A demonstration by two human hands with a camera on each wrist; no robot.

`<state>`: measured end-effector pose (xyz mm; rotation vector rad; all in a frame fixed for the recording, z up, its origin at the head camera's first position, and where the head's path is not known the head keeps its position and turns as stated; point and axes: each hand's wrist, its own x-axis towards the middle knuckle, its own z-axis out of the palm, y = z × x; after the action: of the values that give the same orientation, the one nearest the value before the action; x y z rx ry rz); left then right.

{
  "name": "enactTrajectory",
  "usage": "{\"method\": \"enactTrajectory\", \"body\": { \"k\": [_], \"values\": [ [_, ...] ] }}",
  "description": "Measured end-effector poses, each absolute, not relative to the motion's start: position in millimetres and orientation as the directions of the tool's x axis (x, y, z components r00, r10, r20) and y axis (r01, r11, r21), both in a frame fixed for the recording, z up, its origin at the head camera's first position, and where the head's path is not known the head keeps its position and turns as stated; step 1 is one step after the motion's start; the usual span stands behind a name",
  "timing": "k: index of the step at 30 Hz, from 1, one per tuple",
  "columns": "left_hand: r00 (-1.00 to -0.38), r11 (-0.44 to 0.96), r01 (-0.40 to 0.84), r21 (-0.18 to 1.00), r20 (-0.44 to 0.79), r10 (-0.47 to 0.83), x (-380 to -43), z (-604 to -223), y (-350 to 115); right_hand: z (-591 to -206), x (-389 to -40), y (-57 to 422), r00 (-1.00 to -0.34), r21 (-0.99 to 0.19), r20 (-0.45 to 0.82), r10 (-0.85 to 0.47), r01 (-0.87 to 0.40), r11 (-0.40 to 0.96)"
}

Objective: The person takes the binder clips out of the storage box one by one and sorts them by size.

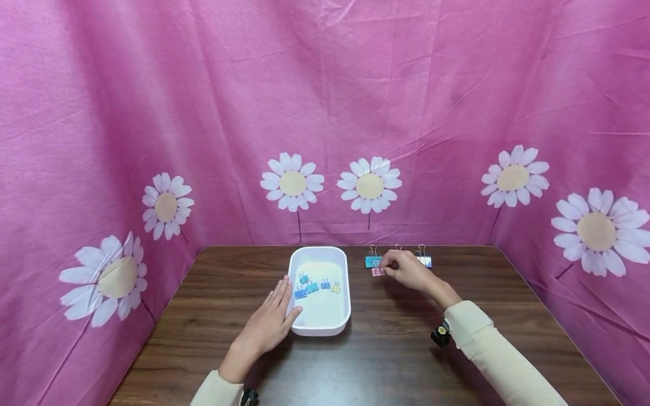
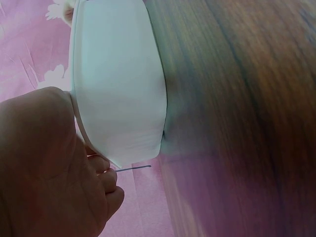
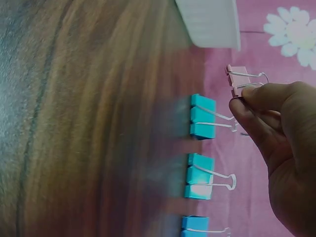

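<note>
The whole background is filled by a pink curtain (image 1: 325, 101) printed with white daisies, below which a dark brown wooden table (image 1: 213, 304) is seen across the lower frame. A white, round-cornered tray (image 1: 320, 320) is placed near the centre of the lower half. At the tray's left rim the left hand (image 1: 271, 310) is laid, its fingers extended and the thumb over the edge; no clip is held by it. Right of centre, the right hand (image 1: 410, 270) is closed to a pinch, thumb against finger, with the pink clip (image 3: 239, 79) caught at its edge. Along the table's far edge three large clips are lined up, shown in the right wrist view as a teal clip (image 3: 203, 117), another teal one (image 3: 201, 176) and a blue clip (image 3: 195, 226). Five small clips (image 1: 312, 287) in teal, blue and yellow are scattered inside the tray. The pink clip is held right of centre in the head view, before the leftmost large clip; its small, pale pink body is bordered by a thicker, notched spine, from which thin silver wire is drawn out into a rounded loop.
</note>
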<state>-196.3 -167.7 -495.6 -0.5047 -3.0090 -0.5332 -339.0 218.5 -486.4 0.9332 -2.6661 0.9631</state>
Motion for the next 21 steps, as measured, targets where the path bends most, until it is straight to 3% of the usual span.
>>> {"method": "enactTrajectory", "body": {
  "k": [21],
  "values": [
    [-0.946,0.892,0.323,0.316,0.097,0.309,-197,-497,-168,-522,-356,219,-0.868,-0.551,0.208,-0.451,-0.485,0.679]
  ]
}}
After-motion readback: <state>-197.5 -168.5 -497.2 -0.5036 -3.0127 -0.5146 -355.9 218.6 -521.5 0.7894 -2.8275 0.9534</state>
